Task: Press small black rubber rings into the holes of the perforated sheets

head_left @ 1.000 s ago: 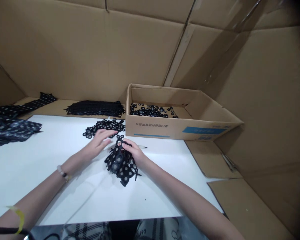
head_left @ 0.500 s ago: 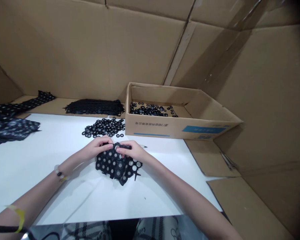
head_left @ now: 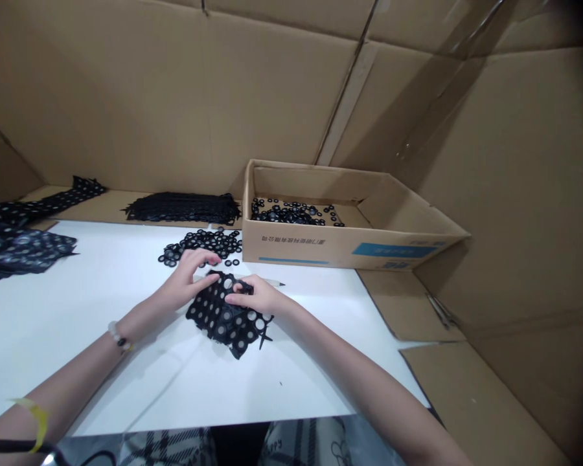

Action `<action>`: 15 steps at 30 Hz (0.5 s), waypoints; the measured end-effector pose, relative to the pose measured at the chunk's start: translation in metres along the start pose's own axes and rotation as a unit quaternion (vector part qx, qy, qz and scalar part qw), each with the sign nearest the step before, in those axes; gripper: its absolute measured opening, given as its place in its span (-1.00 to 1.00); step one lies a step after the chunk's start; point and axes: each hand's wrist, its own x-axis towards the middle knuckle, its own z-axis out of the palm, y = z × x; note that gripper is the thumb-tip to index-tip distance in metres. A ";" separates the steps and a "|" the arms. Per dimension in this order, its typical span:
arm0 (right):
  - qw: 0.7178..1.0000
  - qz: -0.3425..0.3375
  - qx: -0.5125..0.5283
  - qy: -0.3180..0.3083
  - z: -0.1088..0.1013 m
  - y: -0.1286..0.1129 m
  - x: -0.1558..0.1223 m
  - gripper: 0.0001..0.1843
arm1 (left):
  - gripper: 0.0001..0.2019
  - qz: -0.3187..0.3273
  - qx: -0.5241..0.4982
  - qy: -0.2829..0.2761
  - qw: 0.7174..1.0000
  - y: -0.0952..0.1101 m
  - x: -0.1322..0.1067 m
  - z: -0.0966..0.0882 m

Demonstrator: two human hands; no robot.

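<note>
A black perforated sheet [head_left: 214,310] with rows of pale round spots lies tilted on the white table in front of me. My right hand [head_left: 257,294] pinches its upper right edge between thumb and curled fingers. At the sheet's upper left corner is my left hand [head_left: 192,278], fingers spread and raised, the thumb close to or touching the edge. Just beyond the left fingers sits a loose pile of small black rings [head_left: 199,244]. A pointed pen-like tool [head_left: 273,283] is partly hidden behind my right hand.
An open cardboard box [head_left: 301,249] at the back holds many more rings [head_left: 291,213]. Left of it lies a stack of black sheets [head_left: 184,208]. More dotted black sheets [head_left: 24,249] lie at the far left. Cardboard walls [head_left: 126,97] enclose the table [head_left: 223,401].
My left hand has lifted off the sheet's upper edge and its fingers have opened toward the ring pile. My right hand stays on the sheet, which has shifted slightly.
</note>
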 end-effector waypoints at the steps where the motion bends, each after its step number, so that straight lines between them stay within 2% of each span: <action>1: 1.000 -0.004 0.000 0.010 0.001 0.001 0.000 -0.59 | -0.78 0.009 0.029 0.027 0.999 0.001 -0.001 0.000; 2: 1.000 -0.007 0.002 0.020 0.002 0.002 0.001 -0.60 | -0.79 0.016 0.050 0.034 0.998 0.003 -0.002 0.001; 3: 1.000 -0.010 0.004 0.027 0.003 0.004 0.001 -0.61 | -0.80 0.026 0.063 0.018 0.998 0.005 -0.003 0.001; 7: 0.999 -0.035 0.012 0.035 0.007 0.008 0.002 -0.66 | -0.67 0.062 0.058 -0.109 0.990 0.013 -0.005 0.003; 12: 0.997 -0.076 0.003 0.018 0.012 0.010 0.002 -0.67 | -0.63 0.032 0.020 -0.130 0.991 0.021 -0.006 0.006; 15: 0.998 -0.065 0.014 0.023 0.013 0.009 0.001 -0.64 | -0.66 0.050 -0.009 -0.140 0.989 0.022 -0.008 0.007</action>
